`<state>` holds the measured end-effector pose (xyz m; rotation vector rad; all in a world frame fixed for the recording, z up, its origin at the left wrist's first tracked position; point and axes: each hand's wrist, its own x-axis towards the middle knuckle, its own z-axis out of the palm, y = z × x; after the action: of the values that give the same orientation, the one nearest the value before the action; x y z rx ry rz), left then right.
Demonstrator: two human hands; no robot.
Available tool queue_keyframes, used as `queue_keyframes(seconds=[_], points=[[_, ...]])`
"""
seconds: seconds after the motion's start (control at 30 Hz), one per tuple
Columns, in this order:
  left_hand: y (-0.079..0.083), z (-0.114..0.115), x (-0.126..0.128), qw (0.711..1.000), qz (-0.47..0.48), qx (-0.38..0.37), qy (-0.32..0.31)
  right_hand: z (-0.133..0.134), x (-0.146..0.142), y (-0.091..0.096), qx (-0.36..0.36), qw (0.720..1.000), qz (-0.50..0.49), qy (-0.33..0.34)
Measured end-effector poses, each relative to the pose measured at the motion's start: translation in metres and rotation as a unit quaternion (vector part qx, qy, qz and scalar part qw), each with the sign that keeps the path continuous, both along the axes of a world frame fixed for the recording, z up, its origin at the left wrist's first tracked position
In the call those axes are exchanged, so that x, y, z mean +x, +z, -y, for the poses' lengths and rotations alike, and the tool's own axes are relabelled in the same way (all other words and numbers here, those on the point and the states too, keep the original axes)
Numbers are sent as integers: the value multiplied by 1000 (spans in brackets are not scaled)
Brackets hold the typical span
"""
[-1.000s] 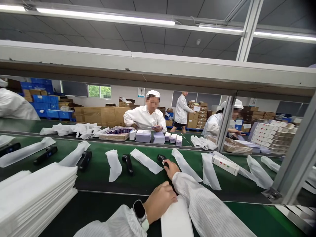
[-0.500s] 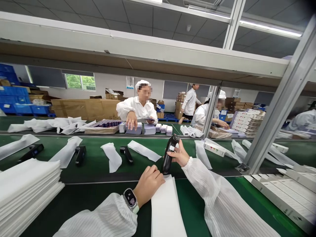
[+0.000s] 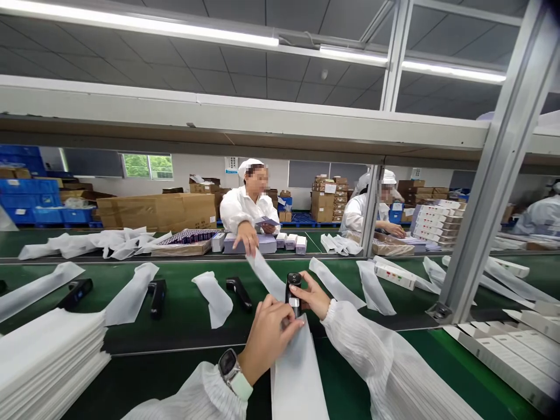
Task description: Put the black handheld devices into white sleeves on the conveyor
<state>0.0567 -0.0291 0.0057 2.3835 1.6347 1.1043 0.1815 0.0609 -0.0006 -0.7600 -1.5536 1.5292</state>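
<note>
My right hand grips a black handheld device with a small white label, held upright between thumb and fingers. My left hand, with a watch on its wrist, is closed at the upper end of a white sleeve, thumb and fingertips pinching its edge. That sleeve lies on top of a narrow pile pointing toward me. The device's lower end is at the sleeve's mouth, partly behind my left fingers; whether it is inside, I cannot tell.
A green conveyor crosses ahead, bearing black devices and loose white sleeves. Stacked white sheets stand left, white boxes right. A metal post rises at right. Opposite, a co-worker's hand touches a white sleeve.
The device has come down to the sleeve's upper end, and my left fingers have moved against it. The co-worker's hand has reached to a sleeve on the conveyor. My view has tilted upward.
</note>
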Motion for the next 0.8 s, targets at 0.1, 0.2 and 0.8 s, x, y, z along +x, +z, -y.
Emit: queue_keyframes(seconds=[0.1, 0.2, 0.8], points=[[15, 0, 0, 997, 77, -22, 5, -1, -2, -8, 7, 998, -3, 66], [23, -1, -3, 990, 126, -61, 1, 0, -4, -14, -33, 991, 28, 129], [-1, -18, -18, 968, 236, 39, 79, -19, 22, -5, -28, 992, -81, -88]])
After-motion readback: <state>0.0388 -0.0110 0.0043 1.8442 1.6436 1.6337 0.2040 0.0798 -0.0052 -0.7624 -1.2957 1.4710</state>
